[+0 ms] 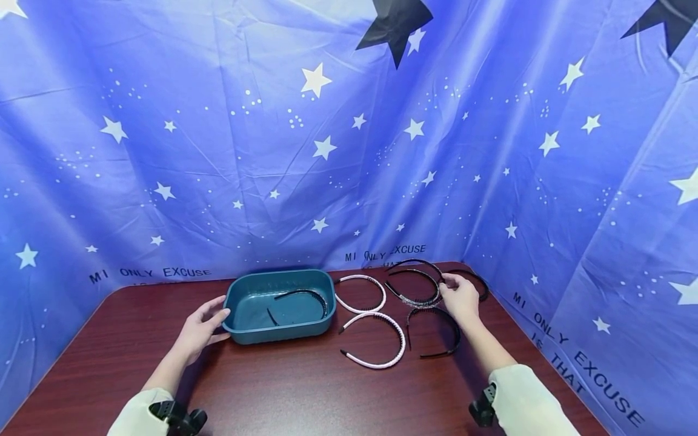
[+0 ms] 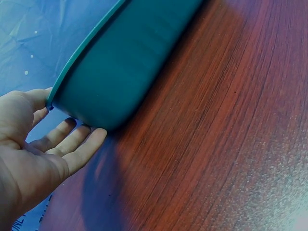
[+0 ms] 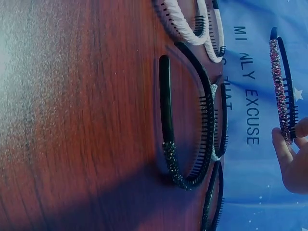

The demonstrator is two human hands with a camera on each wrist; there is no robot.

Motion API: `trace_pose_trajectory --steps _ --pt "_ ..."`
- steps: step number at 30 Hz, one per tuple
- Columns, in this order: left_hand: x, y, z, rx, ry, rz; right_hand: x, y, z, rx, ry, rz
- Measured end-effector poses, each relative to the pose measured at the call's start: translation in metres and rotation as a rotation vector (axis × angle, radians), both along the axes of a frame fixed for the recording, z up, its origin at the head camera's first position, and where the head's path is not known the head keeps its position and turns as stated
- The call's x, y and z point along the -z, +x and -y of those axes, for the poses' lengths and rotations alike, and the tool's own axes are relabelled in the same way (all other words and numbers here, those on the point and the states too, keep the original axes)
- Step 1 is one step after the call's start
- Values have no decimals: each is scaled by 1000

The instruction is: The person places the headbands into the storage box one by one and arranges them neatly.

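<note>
My left hand [image 1: 200, 328] held one rectangular teal plastic basin [image 1: 278, 332] by its end rim; farther off lay one silver-glittered black toothed headband [image 1: 406, 299], and, raised, one pink-speckled black headband [image 3: 277, 79], pinched in my right hand [image 1: 460, 297], whose teeth risked snagging if the pinch twisted.

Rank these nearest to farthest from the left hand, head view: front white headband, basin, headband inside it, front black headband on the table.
1. Basin, touching the left hand
2. Headband inside it, toward its right
3. Front white headband, right of basin
4. Front black headband, farther right
</note>
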State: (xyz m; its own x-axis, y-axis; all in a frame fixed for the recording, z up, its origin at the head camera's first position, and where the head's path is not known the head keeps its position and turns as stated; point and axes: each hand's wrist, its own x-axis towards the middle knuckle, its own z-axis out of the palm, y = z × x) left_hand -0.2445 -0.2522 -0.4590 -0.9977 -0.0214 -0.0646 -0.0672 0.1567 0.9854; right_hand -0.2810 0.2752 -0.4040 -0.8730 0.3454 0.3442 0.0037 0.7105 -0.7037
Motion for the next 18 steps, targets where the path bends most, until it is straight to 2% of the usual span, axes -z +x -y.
trace_pose_trajectory --steps 18 --pt "3 -1 -1 -18 19 -4 0 -2 26 -49 2 10"
